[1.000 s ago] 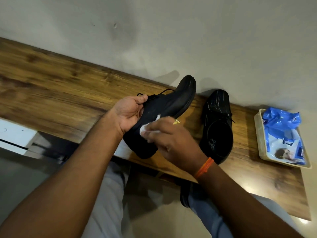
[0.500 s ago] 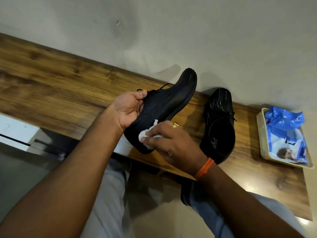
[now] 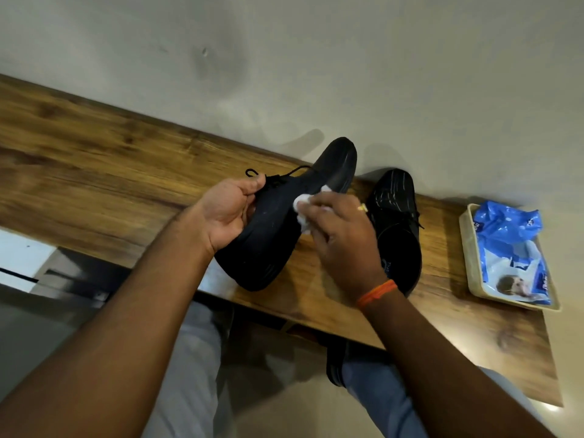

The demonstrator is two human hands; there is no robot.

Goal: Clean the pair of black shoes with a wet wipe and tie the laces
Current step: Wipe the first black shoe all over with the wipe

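My left hand (image 3: 226,213) grips one black shoe (image 3: 275,229) by its laced top and holds it tilted above the wooden shelf (image 3: 110,172), toe pointing up toward the wall. My right hand (image 3: 344,241) presses a crumpled white wet wipe (image 3: 301,205) against the shoe's side, near the middle. A loose black lace end (image 3: 252,172) curls above my left thumb. The second black shoe (image 3: 396,226) stands on the shelf just to the right, partly hidden behind my right hand.
A beige tray (image 3: 471,257) at the shelf's right end holds a blue and white wet-wipe pack (image 3: 512,251). A plain wall rises right behind the shelf. My legs show below the shelf's front edge.
My right hand has slid the wipe up the shoe's side from near the heel toward the middle. The left hand has kept its grip, tipping the shoe slightly.
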